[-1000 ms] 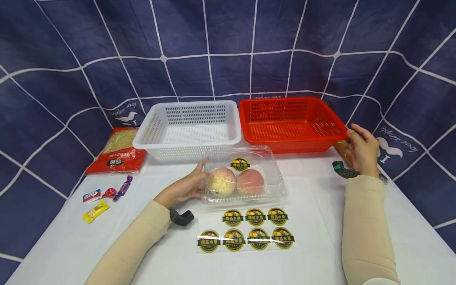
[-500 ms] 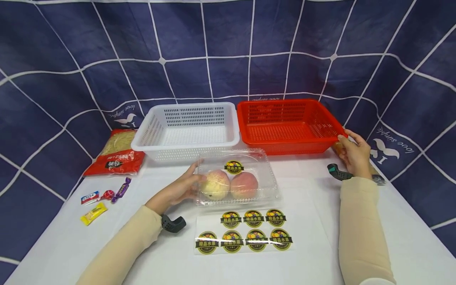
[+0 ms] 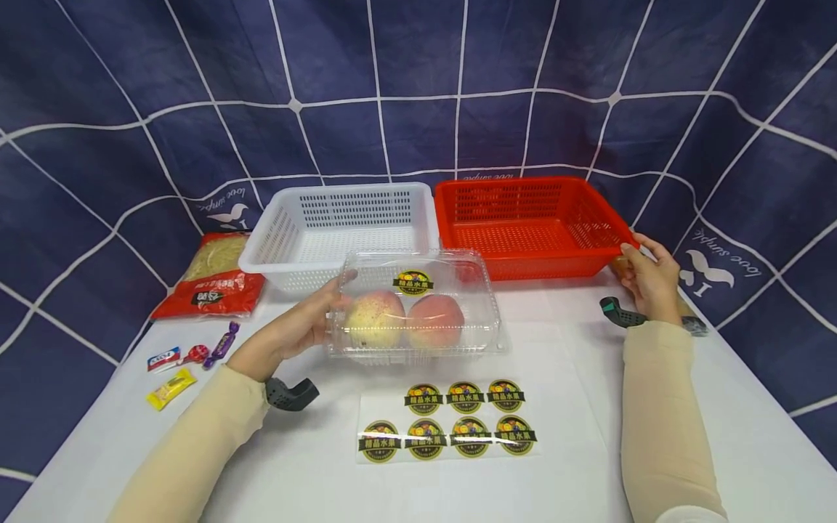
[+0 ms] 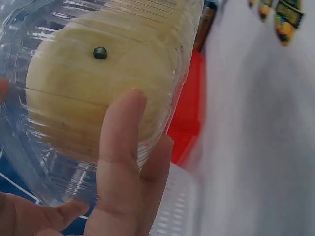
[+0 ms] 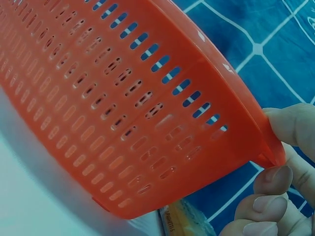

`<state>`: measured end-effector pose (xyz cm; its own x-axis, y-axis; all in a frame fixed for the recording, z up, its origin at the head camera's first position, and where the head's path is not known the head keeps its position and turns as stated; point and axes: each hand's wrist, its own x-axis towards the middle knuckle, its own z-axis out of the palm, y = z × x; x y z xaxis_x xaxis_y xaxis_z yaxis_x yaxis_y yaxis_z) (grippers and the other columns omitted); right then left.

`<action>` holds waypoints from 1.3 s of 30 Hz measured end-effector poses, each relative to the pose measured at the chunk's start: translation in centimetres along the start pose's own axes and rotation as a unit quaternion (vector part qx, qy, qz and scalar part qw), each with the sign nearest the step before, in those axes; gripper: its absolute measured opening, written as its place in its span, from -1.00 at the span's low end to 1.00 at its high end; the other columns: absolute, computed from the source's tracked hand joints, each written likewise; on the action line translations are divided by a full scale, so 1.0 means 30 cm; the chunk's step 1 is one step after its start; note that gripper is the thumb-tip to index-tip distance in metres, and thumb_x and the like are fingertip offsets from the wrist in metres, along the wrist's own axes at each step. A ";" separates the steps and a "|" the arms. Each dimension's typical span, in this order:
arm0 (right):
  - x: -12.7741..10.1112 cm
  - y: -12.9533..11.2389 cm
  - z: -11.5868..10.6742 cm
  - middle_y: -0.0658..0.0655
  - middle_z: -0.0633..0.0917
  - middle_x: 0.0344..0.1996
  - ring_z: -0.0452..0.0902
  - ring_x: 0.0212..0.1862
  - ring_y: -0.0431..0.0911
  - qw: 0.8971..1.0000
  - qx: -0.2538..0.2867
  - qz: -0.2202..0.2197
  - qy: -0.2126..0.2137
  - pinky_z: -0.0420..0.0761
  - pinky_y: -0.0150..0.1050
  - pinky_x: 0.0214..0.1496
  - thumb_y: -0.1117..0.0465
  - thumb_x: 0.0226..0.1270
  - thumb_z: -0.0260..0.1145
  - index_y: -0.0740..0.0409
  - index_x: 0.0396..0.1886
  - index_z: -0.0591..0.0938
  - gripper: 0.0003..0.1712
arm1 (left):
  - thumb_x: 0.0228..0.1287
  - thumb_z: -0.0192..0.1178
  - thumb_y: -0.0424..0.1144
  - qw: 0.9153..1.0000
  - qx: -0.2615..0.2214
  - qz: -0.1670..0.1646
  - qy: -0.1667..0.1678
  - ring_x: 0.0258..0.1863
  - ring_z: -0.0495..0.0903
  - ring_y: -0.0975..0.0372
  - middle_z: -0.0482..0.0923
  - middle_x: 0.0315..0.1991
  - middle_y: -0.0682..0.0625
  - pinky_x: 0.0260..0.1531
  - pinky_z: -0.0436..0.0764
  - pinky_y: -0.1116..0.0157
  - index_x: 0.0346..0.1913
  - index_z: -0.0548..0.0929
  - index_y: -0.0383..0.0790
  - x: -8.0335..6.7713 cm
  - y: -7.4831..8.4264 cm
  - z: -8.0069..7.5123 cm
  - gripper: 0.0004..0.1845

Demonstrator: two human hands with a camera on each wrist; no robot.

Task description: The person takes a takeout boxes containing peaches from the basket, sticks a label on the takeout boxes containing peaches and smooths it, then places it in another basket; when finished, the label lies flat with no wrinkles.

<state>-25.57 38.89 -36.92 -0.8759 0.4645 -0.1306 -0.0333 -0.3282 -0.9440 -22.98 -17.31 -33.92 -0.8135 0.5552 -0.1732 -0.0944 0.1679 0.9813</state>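
Observation:
My left hand point(image 3: 294, 327) grips the left end of a clear plastic fruit box point(image 3: 480, 312), which is raised off the table in front of the white basket. Inside lie two peaches, one yellowish point(image 3: 375, 319) and one pink point(image 3: 435, 322). A round black-and-gold label point(image 3: 413, 282) is on the lid. In the left wrist view, fingers point(image 4: 120, 162) lie along the box's side, with the yellowish peach point(image 4: 98, 93) behind the plastic. At the far right, my right hand point(image 3: 654, 283) pinches the corner rim of the red basket point(image 5: 147, 108), thumb above and fingers below.
The white basket point(image 3: 294, 270) stands left of the red one. A sheet of round labels point(image 3: 447, 450) lies in front. To the left are a red food bag point(image 3: 219, 290) and several candies point(image 3: 171, 388). Another packet point(image 5: 184, 221) lies partly hidden by the red basket.
My left hand has lifted the fruit box and carried it to the left. The right hand has moved slightly inward and taken hold of the red basket's corner.

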 end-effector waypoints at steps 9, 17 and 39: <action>0.006 0.012 -0.001 -0.06 0.69 -0.53 0.42 -0.66 -0.17 1.000 -0.011 -0.010 0.009 0.57 -0.45 -0.56 0.17 0.52 0.47 -0.17 0.17 0.61 -0.66 | 0.52 -0.13 0.02 0.998 -0.048 0.028 0.034 -0.06 0.71 0.13 0.18 0.49 -0.53 -0.18 0.84 0.15 0.78 -0.20 -0.21 0.098 0.151 -0.004 -0.08; 0.006 0.018 -0.011 -0.03 0.66 -0.55 0.41 -0.66 -0.17 1.000 -0.010 -0.019 0.007 0.57 -0.46 -0.56 0.14 0.52 0.48 -0.19 0.17 0.61 -0.66 | 0.53 0.00 -0.03 0.989 -0.117 0.022 0.089 0.36 0.47 -0.33 0.08 0.60 -0.46 -0.25 0.85 0.13 0.76 -0.06 -0.11 0.266 0.266 0.045 -0.14; 0.004 0.025 -0.006 0.01 0.67 -0.57 0.40 -0.68 -0.14 1.000 0.007 -0.030 0.002 0.56 -0.43 -0.59 0.20 0.55 0.43 -0.15 0.18 0.59 -0.68 | 0.48 0.16 -0.01 0.980 -0.119 0.014 0.158 -0.17 0.57 0.02 0.47 0.30 -0.15 -0.25 0.84 0.18 0.45 0.49 -0.18 0.698 0.306 0.304 -0.42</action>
<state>-25.62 38.85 -37.69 -0.8706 0.4864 -0.0743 -0.0929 -0.3108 -0.9459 -35.65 3.30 -29.30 -0.9512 0.2708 -0.1481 -0.1699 -0.0588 0.9837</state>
